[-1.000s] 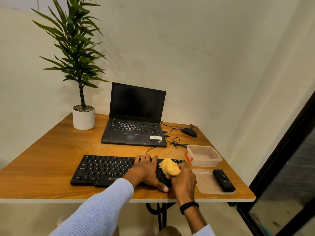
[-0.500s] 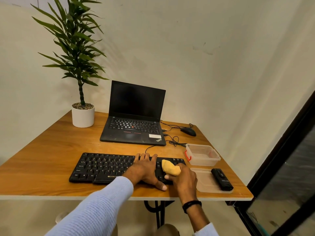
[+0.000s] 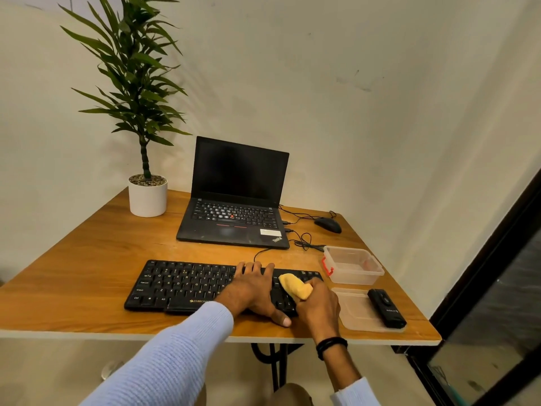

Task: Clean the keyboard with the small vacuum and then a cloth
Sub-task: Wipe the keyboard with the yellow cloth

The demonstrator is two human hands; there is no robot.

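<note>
My right hand [image 3: 317,303] is curled round the wadded yellow cloth [image 3: 292,285], holding it against the keys at the right end of the black keyboard [image 3: 187,285]. My left hand [image 3: 254,291] lies flat on the keys just left of the cloth, fingers straight, thumb over the keyboard's near edge. On the keyboard's front lip I can read "ZEBRON"; my left wrist covers the rest. The small vacuum [image 3: 386,308] lies right of the keyboard on a clear lid [image 3: 357,315]; its pale print is too small to read. Behind the keyboard stands an open laptop [image 3: 234,200], its palm rest marked "ThinkPad". A clear container [image 3: 352,265] with a red clasp sits beyond the keyboard's right end. The keyboard lies near the front edge of the tabletop [image 3: 87,259], a narrow strip of wood before it. A broad stretch of wood runs from the keyboard's left end to the left edge; the lid nearly reaches the right front corner.
</note>
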